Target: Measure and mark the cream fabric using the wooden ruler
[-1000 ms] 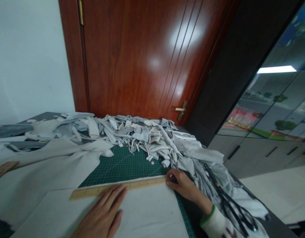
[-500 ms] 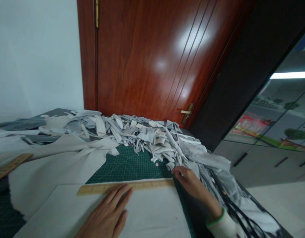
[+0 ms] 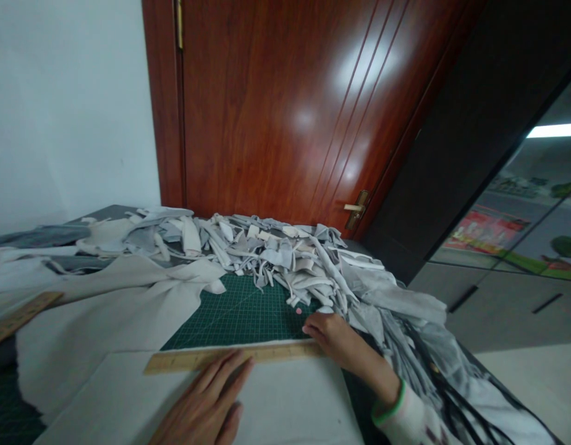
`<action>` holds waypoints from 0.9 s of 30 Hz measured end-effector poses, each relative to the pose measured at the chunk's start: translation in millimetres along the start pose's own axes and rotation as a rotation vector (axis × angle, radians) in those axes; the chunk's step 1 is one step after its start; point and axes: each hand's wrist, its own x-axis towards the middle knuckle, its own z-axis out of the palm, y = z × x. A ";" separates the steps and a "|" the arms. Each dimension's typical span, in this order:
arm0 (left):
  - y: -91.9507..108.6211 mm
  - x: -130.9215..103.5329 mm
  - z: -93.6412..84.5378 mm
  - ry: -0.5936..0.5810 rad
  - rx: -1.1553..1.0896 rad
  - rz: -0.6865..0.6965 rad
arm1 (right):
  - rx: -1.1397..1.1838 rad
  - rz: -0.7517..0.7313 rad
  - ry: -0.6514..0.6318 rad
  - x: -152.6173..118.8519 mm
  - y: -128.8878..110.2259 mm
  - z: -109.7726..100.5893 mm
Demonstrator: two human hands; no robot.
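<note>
The ruler [image 3: 193, 360], a thin strip of pale yellow, lay across the far part of the white cloth [image 3: 295, 402], a little short of the cloth's far edge. The left hand [image 3: 199, 402] was laid flat near the middle of the ruler, its fingers apart, the fingertips on the ruler and the rest over the cloth on the near side. The right hand [image 3: 332, 334] was at the ruler's right end, thumb and forefinger drawn together just beyond the cloth's far edge; whether anything was pinched between them could not be told. A pale sleeve [image 3: 413, 414] with a green cuff covered that arm.

Beyond the ruler showed the green cutting mat [image 3: 239, 315], marked with a fine grid, and on it a small pink disc [image 3: 299, 311], near the right hand. Farther beyond the ruler, grey and white scraps [image 3: 276, 250] were heaped along the desk [image 3: 112, 212], up towards the brown door [image 3: 267, 117]. Left of the ruler spread a larger off-white piece [image 3: 109, 321], creased at its far end, with a second ruler [image 3: 23, 318] lying aslant across its left side. Right of the ruler, more grey cloth [image 3: 406, 303] ran down the desk, and black scissors [image 3: 456, 395], partly blurred, lay upon it.
</note>
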 end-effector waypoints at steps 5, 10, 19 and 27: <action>-4.0 -0.7 3.6 0.007 0.062 0.054 | -0.017 -0.018 -0.039 4.2 -7.3 4.3; -5.2 2.9 -1.7 -0.013 0.113 0.085 | 0.016 -0.045 -0.053 4.6 -11.9 13.9; -3.7 -0.4 -3.2 -0.008 0.015 0.031 | -0.108 -0.112 -0.042 2.9 -15.1 19.9; -3.3 1.9 -5.2 -0.033 -0.012 0.014 | -0.195 -0.165 -0.064 6.1 -24.1 22.4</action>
